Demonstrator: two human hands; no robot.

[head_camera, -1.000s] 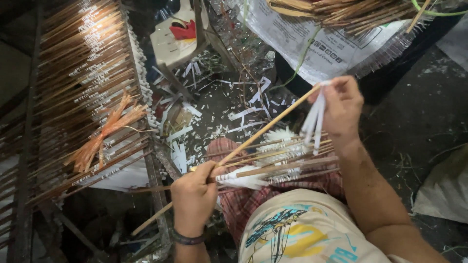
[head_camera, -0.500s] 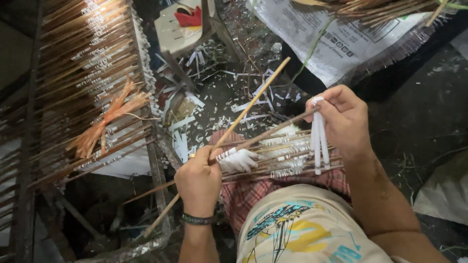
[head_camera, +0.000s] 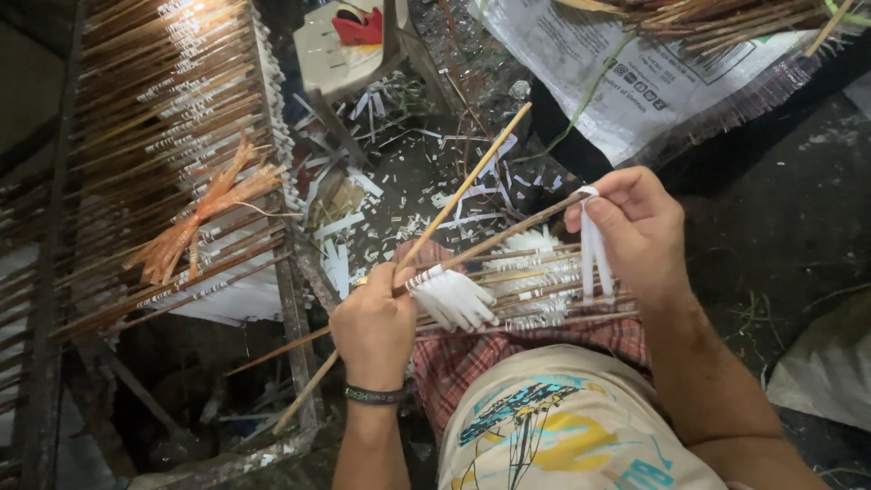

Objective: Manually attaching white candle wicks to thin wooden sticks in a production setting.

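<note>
My left hand (head_camera: 374, 325) grips two thin brown sticks (head_camera: 458, 195), one angled up and away, the other running right toward my right hand. A tuft of white paper fringe (head_camera: 454, 298) is wound on the stick just right of the left hand. My right hand (head_camera: 640, 231) pinches the far end of that stick together with several long white paper strips (head_camera: 592, 249) that hang down. Under both hands, a bundle of sticks with white fringe (head_camera: 544, 290) lies across my lap.
A rack of finished fringed sticks (head_camera: 172, 154) fills the left, with an orange raffia tie (head_camera: 195, 222) on it. White paper scraps (head_camera: 399, 181) litter the ground ahead. A printed sack (head_camera: 635, 82) holds more sticks at top right. A white tray with a red item (head_camera: 349, 41) sits at top.
My right hand has come down and left with the white strips, bringing them to the stick's end. The left hand stays gripping the sticks; the camera view shifted slightly.
</note>
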